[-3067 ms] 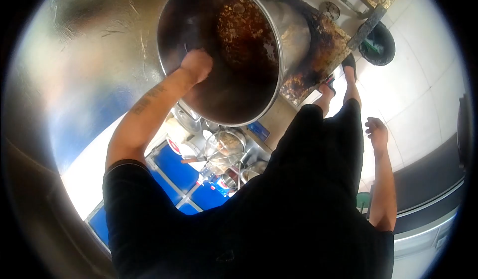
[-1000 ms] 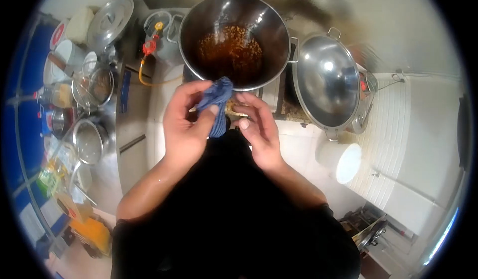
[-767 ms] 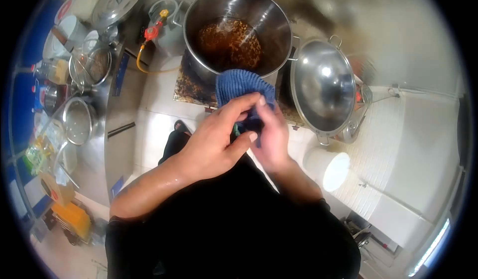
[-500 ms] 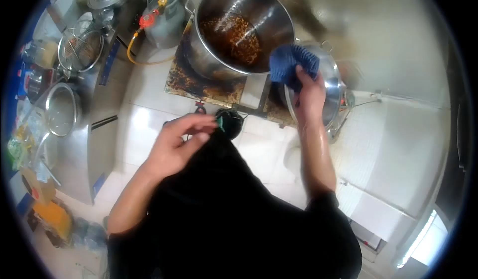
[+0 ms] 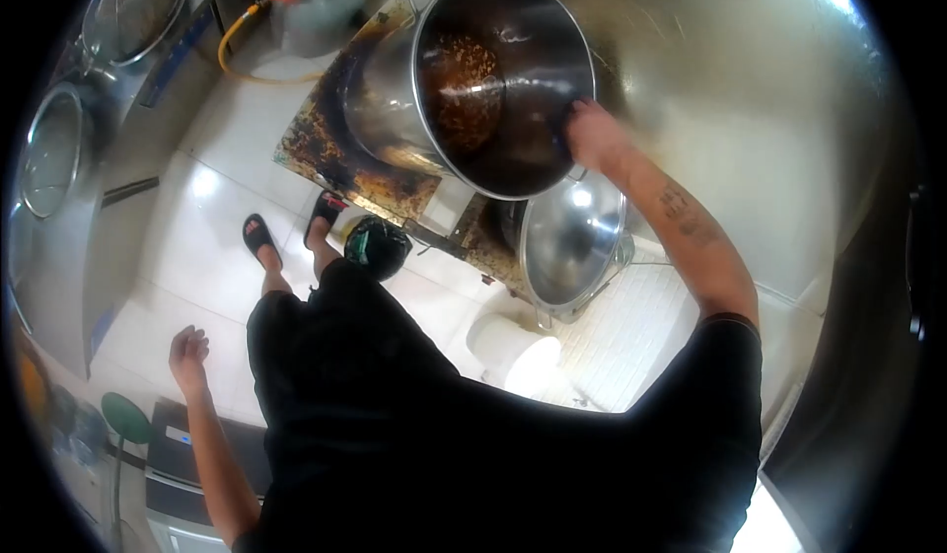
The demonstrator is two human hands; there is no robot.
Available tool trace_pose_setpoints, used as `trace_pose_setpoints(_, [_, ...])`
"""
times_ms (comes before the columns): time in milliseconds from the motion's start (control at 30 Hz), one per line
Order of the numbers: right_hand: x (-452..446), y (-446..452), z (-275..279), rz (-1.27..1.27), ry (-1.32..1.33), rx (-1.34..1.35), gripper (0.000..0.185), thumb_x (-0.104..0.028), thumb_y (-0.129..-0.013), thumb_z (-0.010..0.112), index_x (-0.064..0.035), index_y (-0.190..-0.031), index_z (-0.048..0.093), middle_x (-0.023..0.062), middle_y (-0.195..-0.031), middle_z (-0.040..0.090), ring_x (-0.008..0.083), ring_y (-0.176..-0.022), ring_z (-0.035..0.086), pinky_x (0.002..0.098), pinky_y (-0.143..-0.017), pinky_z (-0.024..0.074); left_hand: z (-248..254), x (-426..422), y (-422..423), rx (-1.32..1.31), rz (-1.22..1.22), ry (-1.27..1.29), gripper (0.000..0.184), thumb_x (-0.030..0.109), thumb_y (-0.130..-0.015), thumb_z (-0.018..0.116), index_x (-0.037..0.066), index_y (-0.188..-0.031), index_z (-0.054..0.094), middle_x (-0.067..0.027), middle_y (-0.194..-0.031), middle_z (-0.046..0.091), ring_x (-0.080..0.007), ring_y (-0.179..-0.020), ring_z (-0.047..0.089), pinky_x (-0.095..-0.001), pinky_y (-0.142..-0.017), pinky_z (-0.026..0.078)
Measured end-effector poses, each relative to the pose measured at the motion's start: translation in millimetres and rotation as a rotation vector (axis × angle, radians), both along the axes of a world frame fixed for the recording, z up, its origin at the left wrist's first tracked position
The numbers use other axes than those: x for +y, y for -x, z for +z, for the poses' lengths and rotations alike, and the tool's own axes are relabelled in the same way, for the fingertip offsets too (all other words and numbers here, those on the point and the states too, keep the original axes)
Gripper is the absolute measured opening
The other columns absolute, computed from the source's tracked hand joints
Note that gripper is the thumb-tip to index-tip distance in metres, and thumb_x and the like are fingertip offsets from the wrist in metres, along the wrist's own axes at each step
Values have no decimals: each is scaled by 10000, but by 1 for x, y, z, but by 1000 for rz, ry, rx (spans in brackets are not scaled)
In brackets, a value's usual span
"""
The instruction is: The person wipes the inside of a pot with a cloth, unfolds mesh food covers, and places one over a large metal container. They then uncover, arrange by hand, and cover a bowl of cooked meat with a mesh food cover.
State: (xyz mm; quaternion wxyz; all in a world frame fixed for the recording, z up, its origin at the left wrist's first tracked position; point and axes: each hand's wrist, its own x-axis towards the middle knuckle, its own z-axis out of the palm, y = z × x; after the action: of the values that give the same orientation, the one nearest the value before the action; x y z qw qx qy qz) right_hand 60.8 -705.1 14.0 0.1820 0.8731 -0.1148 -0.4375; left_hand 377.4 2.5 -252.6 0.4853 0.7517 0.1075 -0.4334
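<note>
A tall stainless steel stockpot [image 5: 390,109] stands on the stained stove, with brown liquid and pale bits [image 5: 464,89] at its bottom. My right hand [image 5: 597,139] is at the pot's right rim, its fingers closed on a blue cloth that shows only as a dark blue patch against the inner wall. A large, shiny round lid [image 5: 572,242] lies just below that hand, beside the pot. Down at my left side, my left hand [image 5: 189,358] hangs above the floor with loosely bent fingers and nothing in it.
The stove top [image 5: 306,144] is browned and greasy. A gas cylinder [image 5: 321,15] with an orange hose [image 5: 232,65] stands behind it. Mesh strainers [image 5: 54,148] sit on the left counter. A black bag [image 5: 378,249] and a white bucket [image 5: 508,346] are on the floor.
My right hand has taken the blue cloth from above the lid to the pot's right rim. My left hand has dropped from before my body to my left side. The view has shifted.
</note>
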Motion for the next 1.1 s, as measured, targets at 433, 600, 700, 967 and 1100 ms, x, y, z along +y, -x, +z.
trace_pose_setpoints(433, [-109,-75,-55,395,214,-373,192,-145,-857,555,-61,-834,726,81,-1107,605,243,-1049,549,358,-852,455,12,-28,109,77,11,-22,215,144,-1009,553,29,-1180,614,-56,-1018,685,-112,-842,629,-237,-753,503])
trace_pose_setpoints(600, [-80,-142,-54,678,17,-587,152,-134,-861,554,-49,-920,666,76,-1134,581,222,-1023,540,353,-843,453,23,-36,119,29,45,-49,220,137,-1014,544,5,-1178,608,-61,-1000,681,-109,-824,622,-223,-734,497])
trace_pose_setpoints(700, [-95,-97,-59,596,108,-470,164,-118,-844,580,-50,-923,707,85,-1143,586,227,-1058,550,354,-849,462,21,-37,127,43,43,-67,220,140,-1013,547,11,-1179,612,-61,-992,680,-109,-811,622,-226,-723,499])
trace_pose_setpoints(967, [-64,-30,-54,109,232,-50,181,-142,-835,607,-62,-921,745,98,-1161,582,235,-1069,568,368,-858,490,3,-33,143,96,38,-54,234,162,-1012,571,13,-1187,614,-57,-984,681,-104,-806,619,-229,-716,498])
trace_pose_setpoints(1100, [-106,-95,-60,485,150,-323,153,-144,-824,599,-71,-877,722,77,-1154,584,231,-1082,542,376,-852,472,8,-37,135,97,34,-70,246,166,-1013,570,15,-1204,608,-60,-1006,683,-106,-820,622,-229,-735,498])
